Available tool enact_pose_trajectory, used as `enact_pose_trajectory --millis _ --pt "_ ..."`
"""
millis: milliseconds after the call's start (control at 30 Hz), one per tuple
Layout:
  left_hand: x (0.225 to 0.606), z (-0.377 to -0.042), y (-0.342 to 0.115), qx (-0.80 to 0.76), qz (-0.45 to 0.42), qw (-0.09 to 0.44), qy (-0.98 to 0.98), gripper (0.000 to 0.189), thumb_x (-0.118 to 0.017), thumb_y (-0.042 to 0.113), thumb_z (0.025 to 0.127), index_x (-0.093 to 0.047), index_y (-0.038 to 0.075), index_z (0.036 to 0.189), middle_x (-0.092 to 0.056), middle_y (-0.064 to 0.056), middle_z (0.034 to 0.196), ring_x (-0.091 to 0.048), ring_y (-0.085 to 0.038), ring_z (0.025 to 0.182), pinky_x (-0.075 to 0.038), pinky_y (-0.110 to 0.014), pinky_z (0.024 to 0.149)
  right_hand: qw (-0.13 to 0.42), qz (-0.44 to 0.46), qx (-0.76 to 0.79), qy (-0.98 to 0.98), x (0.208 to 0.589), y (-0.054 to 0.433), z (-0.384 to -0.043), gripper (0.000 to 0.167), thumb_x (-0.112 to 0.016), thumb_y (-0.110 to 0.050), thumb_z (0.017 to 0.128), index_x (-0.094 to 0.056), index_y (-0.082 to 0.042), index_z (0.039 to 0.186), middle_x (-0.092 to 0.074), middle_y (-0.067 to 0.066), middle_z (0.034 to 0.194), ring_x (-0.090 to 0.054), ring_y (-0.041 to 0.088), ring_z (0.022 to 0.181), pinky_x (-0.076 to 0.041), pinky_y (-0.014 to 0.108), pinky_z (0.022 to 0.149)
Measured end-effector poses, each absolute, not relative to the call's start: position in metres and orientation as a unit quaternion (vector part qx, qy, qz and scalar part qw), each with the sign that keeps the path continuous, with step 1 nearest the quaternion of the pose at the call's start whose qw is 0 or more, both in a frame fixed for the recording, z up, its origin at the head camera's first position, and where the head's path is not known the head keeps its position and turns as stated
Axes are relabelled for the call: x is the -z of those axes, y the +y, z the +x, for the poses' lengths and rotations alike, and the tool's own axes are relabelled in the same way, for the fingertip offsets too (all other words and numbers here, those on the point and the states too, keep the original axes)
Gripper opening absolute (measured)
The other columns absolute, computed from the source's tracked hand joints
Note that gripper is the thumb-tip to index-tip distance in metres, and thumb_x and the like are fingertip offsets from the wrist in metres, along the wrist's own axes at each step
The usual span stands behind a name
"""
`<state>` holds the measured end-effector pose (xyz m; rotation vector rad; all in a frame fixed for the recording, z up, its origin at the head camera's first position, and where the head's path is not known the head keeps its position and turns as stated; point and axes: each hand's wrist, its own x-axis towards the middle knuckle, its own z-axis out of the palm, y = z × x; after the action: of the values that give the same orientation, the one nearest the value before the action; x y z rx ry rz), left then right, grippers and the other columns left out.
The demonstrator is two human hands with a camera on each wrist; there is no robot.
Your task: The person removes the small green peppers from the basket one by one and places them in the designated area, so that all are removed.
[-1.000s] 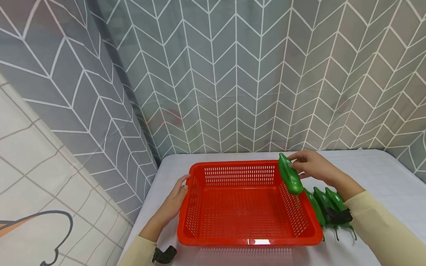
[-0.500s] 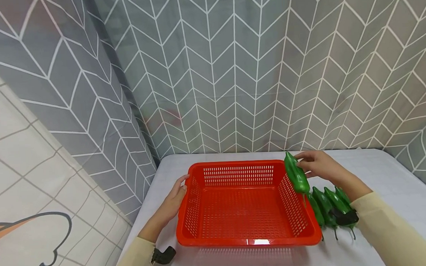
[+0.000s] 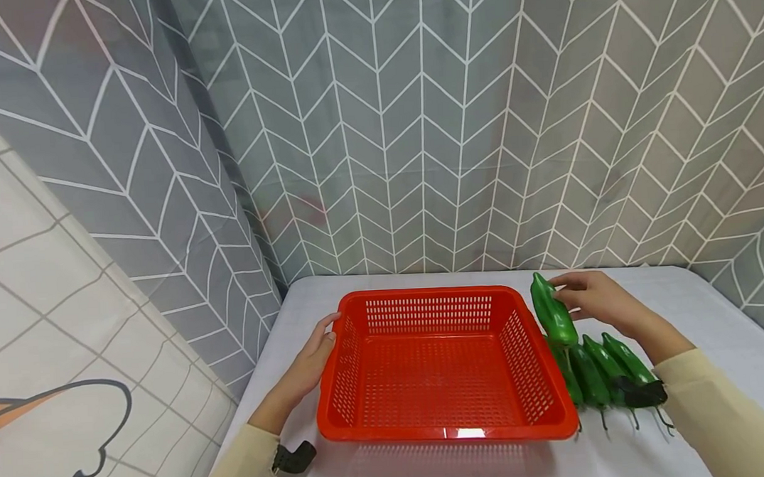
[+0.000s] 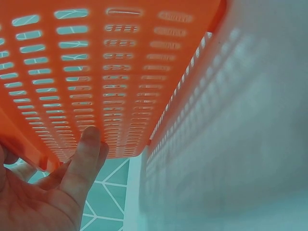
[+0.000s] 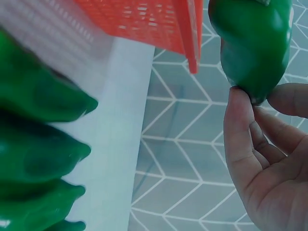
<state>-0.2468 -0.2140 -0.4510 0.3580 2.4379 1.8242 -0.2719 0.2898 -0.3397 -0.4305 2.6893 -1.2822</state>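
Observation:
A long green pepper point(image 3: 555, 315) with its stem hanging down is held up just right of the red plastic basket point(image 3: 444, 433). My right hand point(image 3: 592, 297) pinches the pepper's pointed end between thumb and fingertips; the right wrist view shows that tip clearly between the thumb and fingers point(image 5: 239, 113). Several more green peppers point(image 3: 589, 375) lie side by side on the table along the basket's right wall, stems toward me. At the basket's left side, my left hand point(image 3: 310, 359) grips the rim, with fingers point(image 4: 86, 156) against the slotted outer wall.
A white cloth covers the table point(image 3: 699, 310). Grey chevron curtain point(image 3: 404, 159) hangs behind its back edge, and a white patterned sheet point(image 3: 90, 294) hangs at the left. A dark wrist camera point(image 3: 295, 457) sits below my left sleeve.
My right hand has moved right with the pepper, from over the basket's right rim to beside it. More of the lying peppers now show. The left hand and basket have stayed put.

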Motion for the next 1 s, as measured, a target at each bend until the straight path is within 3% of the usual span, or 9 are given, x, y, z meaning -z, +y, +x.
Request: enact_pose_trajectory --millis 300,1000 --pt "0.452 -0.247 -0.213 -0.59 0.112 0.031 0.799 0.045 -0.037 0.028 0.112 -0.031 0.02 0.156 -0.056 -0.015 0.133 -0.059 -0.026 0.107 -0.051 -0.044 0.099 0.051 -0.111 0.4 0.908 0.343 0.311 -0.267 0.046 -0.045 -0.014 0.108 -0.043 0.021 0.138 -0.066 0.029 0.117 -0.07 0.032 0.098 -0.06 0.044 0.08" --pt "0.454 -0.249 -0.214 -0.597 0.126 0.046 0.791 0.046 -0.036 0.03 0.112 -0.028 0.019 0.157 -0.056 -0.018 0.134 -0.06 -0.027 0.109 -0.052 -0.037 0.095 0.054 -0.064 0.356 0.931 0.353 0.37 -0.255 0.049 -0.043 -0.016 0.109 -0.038 0.024 0.138 -0.065 0.031 0.114 -0.07 0.034 0.097 -0.06 0.043 0.079"
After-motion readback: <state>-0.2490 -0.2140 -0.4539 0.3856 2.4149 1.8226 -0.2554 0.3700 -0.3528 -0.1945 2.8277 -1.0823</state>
